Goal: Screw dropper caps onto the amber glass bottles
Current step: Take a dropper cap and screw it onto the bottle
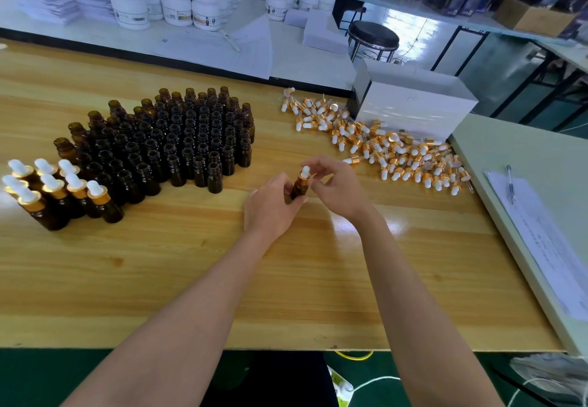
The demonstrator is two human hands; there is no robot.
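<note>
Head view: the bottle (300, 186) at the table's (191, 279) middle is largely hidden, its base behind the left hand (273, 205), whose fingers wrap it. Its cap (304, 174) shows a white bulb and gold collar; the right hand (337, 184) pinches that collar with narrowed fingertips, though thread engagement cannot be seen. Open bottles (171, 146) stand left, capped ones (54, 190) at far left, loose caps (388, 149) right.

Head camera looks forward and down, close over the wooden table (159, 279).
</note>
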